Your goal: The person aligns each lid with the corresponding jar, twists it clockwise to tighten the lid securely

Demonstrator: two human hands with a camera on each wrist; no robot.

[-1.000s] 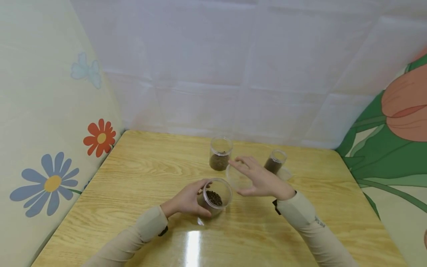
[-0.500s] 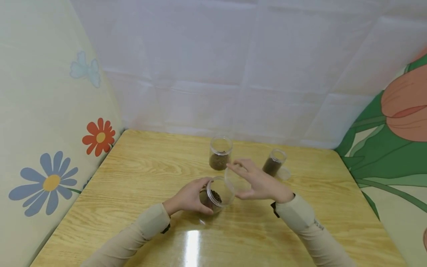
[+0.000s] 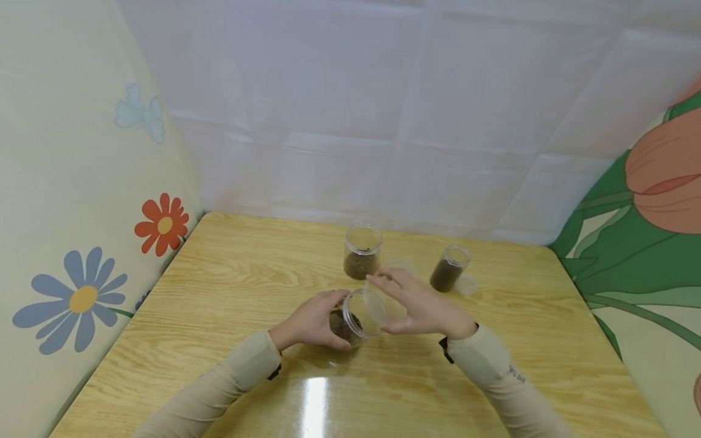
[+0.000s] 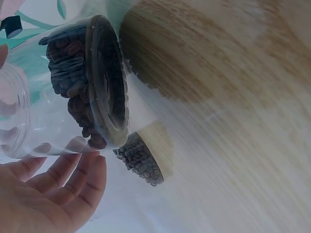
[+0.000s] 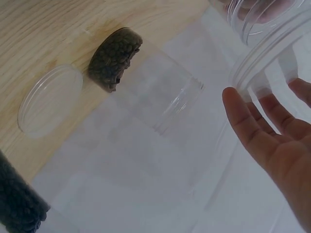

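My left hand point(image 3: 314, 322) grips a wide clear jar point(image 4: 41, 116) from its left side, thumb nearest me. Dark brown beans point(image 4: 73, 73) fill the jar's lower part. It leans to the right, its mouth toward my right hand. A round clear lid point(image 5: 265, 51) is in my right hand point(image 3: 424, 304), pinched by the rim between the thumb and the fingertips. In the head view the lid stands nearly upright, right at the jar's mouth, and overlaps the jar's rim. The right wrist view shows the fingers spread along the lid's edge, with the jar's threaded neck just beyond.
Behind my hands stands another open jar point(image 3: 361, 261), partly filled with dark beans. A narrower open jar point(image 3: 446, 274) of dark contents is at the back right, with a small lid point(image 3: 467, 285) beside it. A further clear lid point(image 5: 51, 102) lies on the wooden table point(image 3: 246, 261).
My right hand has brought the lid leftward and slightly down to the jar's mouth. My left hand has tipped the jar further to the right.
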